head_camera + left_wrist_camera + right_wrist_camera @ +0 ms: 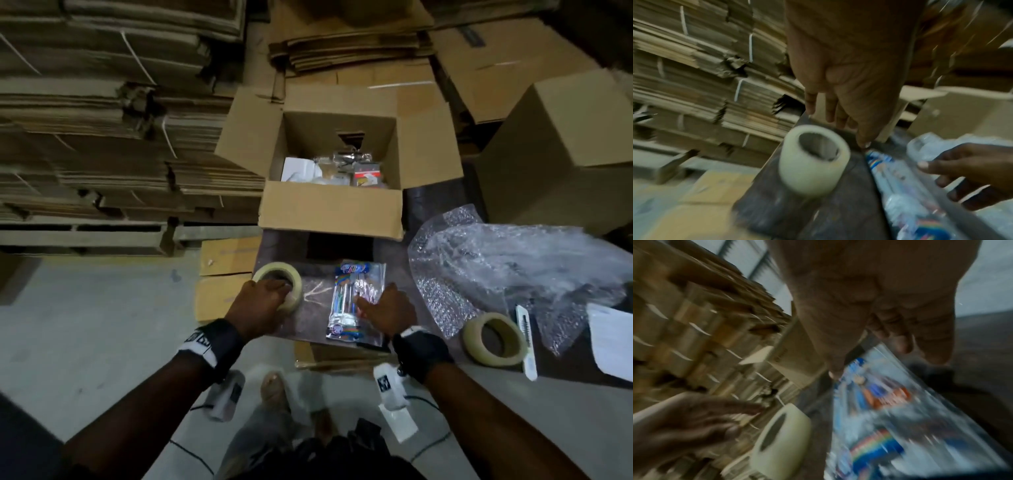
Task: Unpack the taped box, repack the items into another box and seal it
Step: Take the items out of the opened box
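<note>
A beige tape roll (278,278) lies flat at the dark table's (313,310) left edge. My left hand (269,295) hovers over its near side with straight fingers; in the left wrist view the left hand (838,116) reaches past the tape roll (813,160) without gripping it. A clear plastic packet (356,301) with a rainbow label lies in the middle. My right hand (378,308) is at its right edge, fingers loosely bent, holding nothing. Behind stands an open cardboard box (330,205) with several packed items inside.
A heap of bubble wrap (513,267), a second tape roll (495,339), a white cutter (525,337) and a paper sheet (613,342) lie at the right. A closed box (561,144) stands far right. Flattened cartons (102,120) are stacked left and behind.
</note>
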